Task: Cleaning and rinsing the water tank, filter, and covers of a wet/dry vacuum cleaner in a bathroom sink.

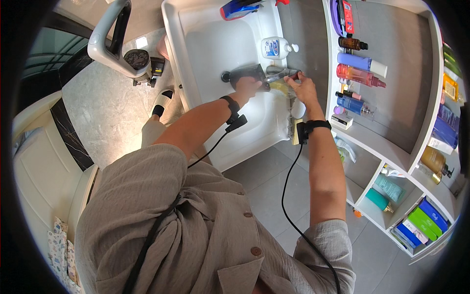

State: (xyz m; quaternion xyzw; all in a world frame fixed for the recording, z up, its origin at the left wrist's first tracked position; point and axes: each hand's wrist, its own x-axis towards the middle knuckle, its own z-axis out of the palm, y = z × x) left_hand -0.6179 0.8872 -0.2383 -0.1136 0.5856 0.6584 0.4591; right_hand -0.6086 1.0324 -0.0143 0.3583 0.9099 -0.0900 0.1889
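My left hand (249,87) is closed on the rim end of a dark see-through plastic container (240,73), lying tilted over the white sink basin (205,47). Beside the container's mouth is a shiny metal tap (275,76) at the wall side of the sink. My right hand (305,88) pinches the tap's handle end between thumb and fingers. A yellow cloth or bag (281,89) lies just below the tap, partly hidden. Near the container's far end is a round black fitting (225,76); whether it belongs to the container or is the drain cannot be told.
A white pump bottle (273,48) and a blue bottle (238,10) stand at the sink. A yellow sponge (296,133) is at its edge. Right is a white wall shelf (393,147) holding toiletries. An upright floor cleaner (114,47) stands left. Black cables (284,194) hang from both wrists.
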